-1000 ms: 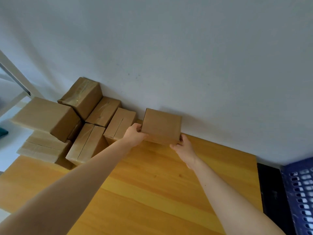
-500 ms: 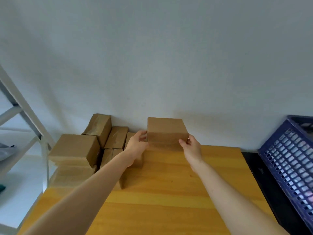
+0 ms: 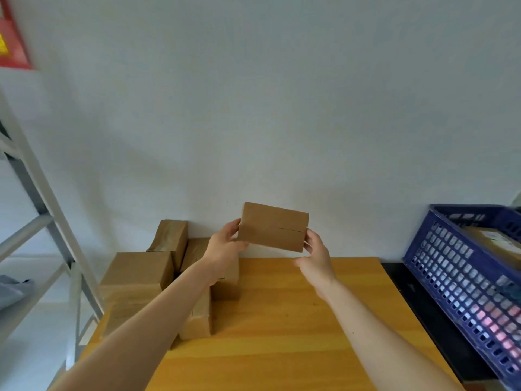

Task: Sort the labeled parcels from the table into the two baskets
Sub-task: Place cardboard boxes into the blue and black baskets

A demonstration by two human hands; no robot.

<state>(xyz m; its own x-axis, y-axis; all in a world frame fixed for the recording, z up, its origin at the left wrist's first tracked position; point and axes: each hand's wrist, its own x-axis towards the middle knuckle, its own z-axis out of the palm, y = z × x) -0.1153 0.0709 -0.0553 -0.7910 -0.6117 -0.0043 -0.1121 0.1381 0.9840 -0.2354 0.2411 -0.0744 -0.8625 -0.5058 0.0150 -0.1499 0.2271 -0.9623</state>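
A small brown cardboard parcel [image 3: 272,226] is held up in the air above the far edge of the wooden table [image 3: 282,328], in front of the white wall. My left hand [image 3: 224,248] grips its left end and my right hand [image 3: 317,258] grips its lower right corner. No label shows on the side facing me. Several more brown parcels [image 3: 138,273] are stacked at the table's back left corner, partly hidden by my left arm. A blue plastic basket [image 3: 462,277] stands to the right of the table with a labeled parcel [image 3: 499,244] inside.
A grey metal shelf frame [image 3: 42,221] rises at the left, beside the table. A black surface [image 3: 431,320] lies between the table's right edge and the blue basket. A red sign [image 3: 11,38] hangs on the wall at the top left.
Both hands have lifted the small parcel off the table's far edge and tilted it in the air. My view has swung to the right, so the blue basket shows more.
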